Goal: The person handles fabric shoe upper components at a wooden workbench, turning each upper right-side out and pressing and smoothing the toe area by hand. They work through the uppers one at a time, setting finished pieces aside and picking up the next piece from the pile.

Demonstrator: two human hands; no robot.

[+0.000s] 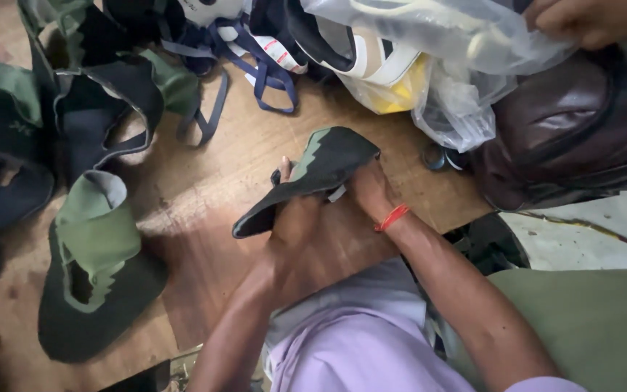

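Left hand (295, 221) and right hand (370, 190) both clamped on green-black shoe upper (313, 170), above wooden worktop (212, 181). More uppers (96, 268) lying left.

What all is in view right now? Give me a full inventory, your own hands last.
held shoe upper: one, black and green, centre, gripped in both hands
loose shoe uppers: several, black and green, piled along the left side
straps: a tangle, blue and white, top centre
plastic bags: a few, clear, one with something yellow inside, top right
leather bag: one, dark brown, right
wooden board: one, brown, under everything
green cloth: one, olive, lower right
another person's hand: one, top right corner, on the plastic bags
left hand: under the held shoe upper
right hand: red thread at the wrist, on the upper's right end
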